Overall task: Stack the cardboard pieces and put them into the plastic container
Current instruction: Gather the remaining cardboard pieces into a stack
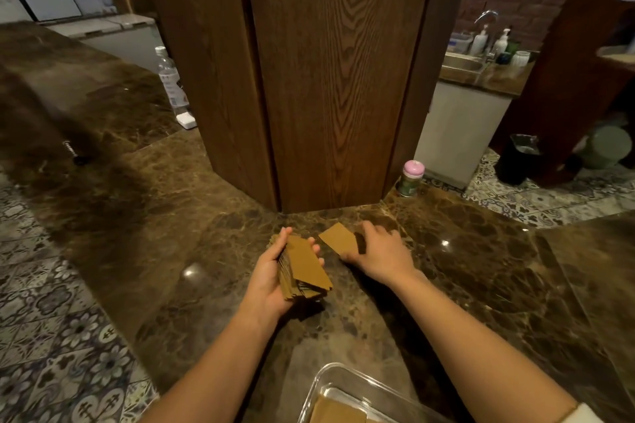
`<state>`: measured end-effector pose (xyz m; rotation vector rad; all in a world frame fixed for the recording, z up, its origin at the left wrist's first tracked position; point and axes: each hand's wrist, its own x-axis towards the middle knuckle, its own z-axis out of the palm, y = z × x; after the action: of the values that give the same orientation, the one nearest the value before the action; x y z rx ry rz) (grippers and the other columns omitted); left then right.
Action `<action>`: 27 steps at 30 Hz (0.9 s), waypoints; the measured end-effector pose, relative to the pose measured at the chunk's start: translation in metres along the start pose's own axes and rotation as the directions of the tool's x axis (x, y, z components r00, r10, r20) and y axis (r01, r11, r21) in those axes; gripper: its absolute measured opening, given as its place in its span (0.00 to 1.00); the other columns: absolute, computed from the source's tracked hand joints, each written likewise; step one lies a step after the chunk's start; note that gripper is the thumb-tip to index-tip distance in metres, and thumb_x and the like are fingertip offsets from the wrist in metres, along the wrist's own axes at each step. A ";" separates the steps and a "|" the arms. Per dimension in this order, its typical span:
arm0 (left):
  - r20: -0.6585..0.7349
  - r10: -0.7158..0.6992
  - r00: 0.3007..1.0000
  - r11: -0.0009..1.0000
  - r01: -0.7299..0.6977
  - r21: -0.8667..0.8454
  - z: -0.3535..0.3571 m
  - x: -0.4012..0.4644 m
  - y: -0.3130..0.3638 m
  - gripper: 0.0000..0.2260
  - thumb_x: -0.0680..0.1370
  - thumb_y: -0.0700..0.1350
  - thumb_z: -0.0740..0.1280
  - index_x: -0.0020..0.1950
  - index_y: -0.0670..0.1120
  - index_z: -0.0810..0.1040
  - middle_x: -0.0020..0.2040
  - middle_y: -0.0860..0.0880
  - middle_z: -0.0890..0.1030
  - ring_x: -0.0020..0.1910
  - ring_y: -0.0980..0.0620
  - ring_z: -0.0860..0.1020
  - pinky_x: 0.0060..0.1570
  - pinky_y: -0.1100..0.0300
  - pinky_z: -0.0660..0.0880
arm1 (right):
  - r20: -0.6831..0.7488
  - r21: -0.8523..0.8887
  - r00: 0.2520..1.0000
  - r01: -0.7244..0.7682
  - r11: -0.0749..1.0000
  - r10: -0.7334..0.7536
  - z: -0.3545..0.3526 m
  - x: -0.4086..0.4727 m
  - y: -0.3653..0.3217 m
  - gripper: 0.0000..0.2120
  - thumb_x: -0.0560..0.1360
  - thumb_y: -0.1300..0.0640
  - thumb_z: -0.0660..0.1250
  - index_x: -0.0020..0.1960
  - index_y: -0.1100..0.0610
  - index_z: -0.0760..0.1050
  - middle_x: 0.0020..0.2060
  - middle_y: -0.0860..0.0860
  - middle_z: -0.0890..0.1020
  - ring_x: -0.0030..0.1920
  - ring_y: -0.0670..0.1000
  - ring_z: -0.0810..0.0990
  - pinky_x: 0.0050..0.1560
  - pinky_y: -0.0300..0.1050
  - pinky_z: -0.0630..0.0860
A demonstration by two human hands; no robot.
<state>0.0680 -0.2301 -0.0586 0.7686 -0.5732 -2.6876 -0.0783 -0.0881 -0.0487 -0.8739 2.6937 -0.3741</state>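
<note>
Two hands are over the worktop (446,278): the left hand (271,271) wraps one thick stack of cardboard pieces (302,268), too many and too tightly packed to count, and the right hand (381,251) rests on one single cardboard piece (338,238) lying flat beside it. One clear plastic container (330,385) sits at the worktop's near edge, with at least one cardboard piece inside (338,410). Against the wooden pillar stand one clear water bottle (171,79) at the far left and one small pink-capped jar (411,178) at the right. Two pump bottles (479,39) stand by the sink behind.
</note>
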 end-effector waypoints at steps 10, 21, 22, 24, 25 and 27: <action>-0.059 -0.026 0.998 1.000 0.026 -0.011 0.001 0.005 0.001 0.14 0.75 0.49 0.71 0.60 0.47 0.77 0.48 0.39 0.84 0.43 0.42 0.84 0.41 0.48 0.82 | -0.079 0.132 0.997 0.023 0.991 -0.013 -0.007 -0.006 -0.015 0.15 0.83 0.56 0.56 0.67 0.61 0.69 0.52 0.60 0.82 0.48 0.64 0.82 0.42 0.54 0.77; 0.122 -0.065 0.990 0.997 0.059 0.056 0.031 -0.016 -0.012 0.19 0.72 0.56 0.71 0.60 0.52 0.80 0.47 0.38 0.86 0.46 0.39 0.85 0.43 0.41 0.83 | -0.017 0.698 0.999 -0.012 0.716 0.034 -0.020 -0.067 -0.045 0.15 0.73 0.44 0.74 0.37 0.54 0.79 0.39 0.46 0.85 0.47 0.46 0.84 0.52 0.52 0.79; 0.137 -0.073 0.988 0.996 0.066 0.058 0.032 -0.022 -0.011 0.19 0.71 0.55 0.72 0.60 0.51 0.81 0.48 0.38 0.86 0.46 0.39 0.85 0.45 0.41 0.82 | -0.083 0.607 0.996 0.041 0.794 0.012 -0.022 -0.073 -0.046 0.17 0.71 0.41 0.75 0.38 0.54 0.77 0.43 0.45 0.84 0.49 0.44 0.82 0.52 0.51 0.78; 0.154 -0.086 0.984 0.991 0.069 0.112 0.031 -0.032 -0.008 0.19 0.71 0.52 0.72 0.60 0.50 0.80 0.47 0.38 0.86 0.44 0.39 0.85 0.42 0.44 0.82 | -0.202 0.418 0.978 0.131 0.899 -0.049 -0.032 -0.083 -0.045 0.25 0.65 0.33 0.75 0.50 0.50 0.74 0.55 0.46 0.78 0.55 0.46 0.77 0.52 0.47 0.75; 0.153 -0.095 0.984 0.986 0.072 0.151 0.030 -0.037 -0.007 0.19 0.71 0.51 0.73 0.61 0.50 0.79 0.48 0.38 0.85 0.44 0.39 0.85 0.40 0.44 0.82 | -0.190 0.378 0.973 0.198 0.904 -0.134 -0.039 -0.088 -0.043 0.35 0.62 0.29 0.75 0.61 0.45 0.69 0.64 0.48 0.72 0.64 0.48 0.72 0.60 0.47 0.73; 0.157 -0.111 0.981 0.975 0.077 0.209 0.032 -0.045 -0.008 0.24 0.71 0.47 0.74 0.67 0.50 0.77 0.53 0.38 0.84 0.48 0.38 0.84 0.47 0.42 0.82 | -0.067 0.366 0.923 0.376 0.851 -0.379 -0.052 -0.095 -0.039 0.57 0.57 0.23 0.74 0.76 0.30 0.46 0.79 0.41 0.51 0.79 0.47 0.47 0.75 0.55 0.53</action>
<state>0.0853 -0.1966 -0.0175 0.6365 -0.8830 -2.8309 -0.0017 -0.0529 0.0298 -1.2718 2.3086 -0.9316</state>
